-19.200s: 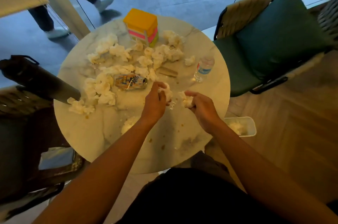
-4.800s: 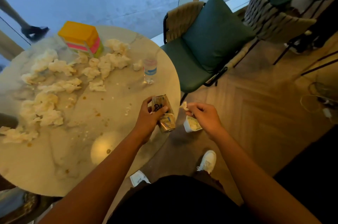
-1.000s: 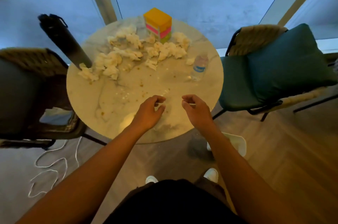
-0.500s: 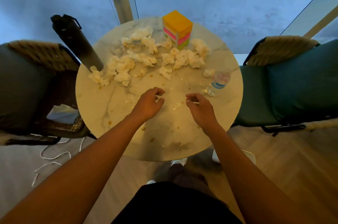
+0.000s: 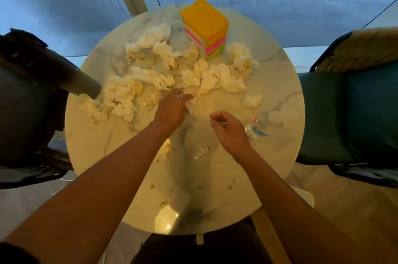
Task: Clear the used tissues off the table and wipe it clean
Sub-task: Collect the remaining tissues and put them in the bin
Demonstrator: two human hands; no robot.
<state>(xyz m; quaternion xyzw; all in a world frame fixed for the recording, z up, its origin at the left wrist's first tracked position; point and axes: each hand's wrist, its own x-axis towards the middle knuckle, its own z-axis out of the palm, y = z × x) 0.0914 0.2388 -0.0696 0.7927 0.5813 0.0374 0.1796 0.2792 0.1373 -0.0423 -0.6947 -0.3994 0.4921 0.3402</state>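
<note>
White tissues (image 5: pixel 163 78) strewn left-right across table (image 5: pixel 103 145), L hand (image 5: pixel 172 108) reaching.

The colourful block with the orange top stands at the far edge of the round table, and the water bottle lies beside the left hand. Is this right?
Not quite. In the head view the water bottle lies beside the right hand, not the left. The colourful block does stand at the far edge of the round table.
</note>
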